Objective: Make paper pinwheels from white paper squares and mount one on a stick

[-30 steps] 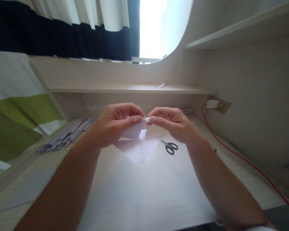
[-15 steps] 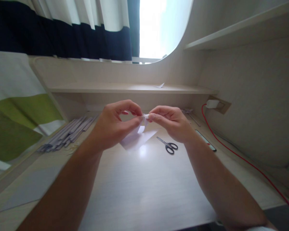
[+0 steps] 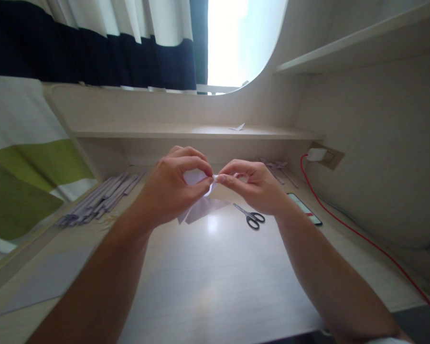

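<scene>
Above the desk, a white sheet of paper [image 3: 205, 208] hangs down from between my hands, its upper part gathered into a narrow pinch. My left hand [image 3: 177, 186] closes thumb and forefinger on the paper, and part of the sheet shows behind those fingers. From the other side my right hand [image 3: 256, 184] pinches the same narrow bit, its fingertips almost meeting the left ones. How the paper is folded between the fingertips is hidden. Just below my right hand, black-handled scissors [image 3: 251, 218] lie on the desk.
Several folded paper strips [image 3: 102, 199] are piled at the left. A flat sheet [image 3: 48, 279] lies at the front left. A phone [image 3: 306, 210] sits beyond my right forearm, near a red cable [image 3: 361, 234] from a white charger [image 3: 316, 154]. More paper pieces [image 3: 277, 167] lie at the back right.
My fingertips have come closer together on the paper, covering the white bit that showed between them. The hanging sheet has shifted and turned slightly. The scissors have not moved.
</scene>
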Demonstrator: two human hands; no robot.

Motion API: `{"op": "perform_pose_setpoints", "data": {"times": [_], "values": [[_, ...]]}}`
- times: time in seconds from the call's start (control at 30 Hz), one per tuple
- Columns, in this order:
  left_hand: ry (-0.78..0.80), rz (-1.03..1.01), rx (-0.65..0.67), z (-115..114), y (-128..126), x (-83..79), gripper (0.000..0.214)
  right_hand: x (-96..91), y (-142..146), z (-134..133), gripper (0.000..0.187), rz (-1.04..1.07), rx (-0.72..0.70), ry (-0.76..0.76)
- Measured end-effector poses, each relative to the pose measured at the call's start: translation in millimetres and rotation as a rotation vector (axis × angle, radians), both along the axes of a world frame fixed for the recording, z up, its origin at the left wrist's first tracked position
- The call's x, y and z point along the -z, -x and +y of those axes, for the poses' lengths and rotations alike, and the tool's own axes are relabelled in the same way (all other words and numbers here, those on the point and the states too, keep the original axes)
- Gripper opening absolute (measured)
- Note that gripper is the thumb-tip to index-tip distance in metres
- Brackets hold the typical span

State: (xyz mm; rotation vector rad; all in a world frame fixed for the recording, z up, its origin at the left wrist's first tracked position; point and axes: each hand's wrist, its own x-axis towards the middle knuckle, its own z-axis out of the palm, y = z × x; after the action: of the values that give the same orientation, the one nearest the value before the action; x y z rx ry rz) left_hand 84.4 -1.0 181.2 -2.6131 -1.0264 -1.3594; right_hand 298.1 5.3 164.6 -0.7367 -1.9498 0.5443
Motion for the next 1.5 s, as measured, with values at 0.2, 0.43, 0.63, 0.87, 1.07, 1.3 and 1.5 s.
{"op": "perform_pose_setpoints", "data": {"times": [0.2,0.43,0.63,0.87,1.07,1.3,1.5], "values": [[-0.054,0.070,-0.079,1.9,1.2,0.9,0.004,1.6,-0.2,0.6,0.024,-0.019,0.009,0.005],[-0.068,0.018,-0.051,1.6,2.0,2.4,0.006,5.8,-1.0,6.9,0.031,0.132,-0.098,0.088],[-0.070,0.003,-0.030,2.6,2.3,3.8,0.008,3.3,-3.6,4.5,0.022,0.055,-0.149,0.082],[-0.067,0.004,-0.033,1.9,3.7,3.9,0.007,0.9,-3.3,-0.7,0.017,-0.058,-0.046,0.008],[-0.032,0.009,0.015,0.3,3.5,2.5,0.008,0.9,-3.8,-1.7,0.011,-0.107,-0.011,-0.020],[-0.002,0.028,0.031,-0.7,2.4,0.3,0.006,2.0,-4.9,0.8,0.013,-0.069,-0.039,-0.003],[-0.080,0.061,0.006,-0.6,1.9,-0.1,0.005,2.8,-4.6,2.4,0.020,-0.005,-0.080,0.090]]}}
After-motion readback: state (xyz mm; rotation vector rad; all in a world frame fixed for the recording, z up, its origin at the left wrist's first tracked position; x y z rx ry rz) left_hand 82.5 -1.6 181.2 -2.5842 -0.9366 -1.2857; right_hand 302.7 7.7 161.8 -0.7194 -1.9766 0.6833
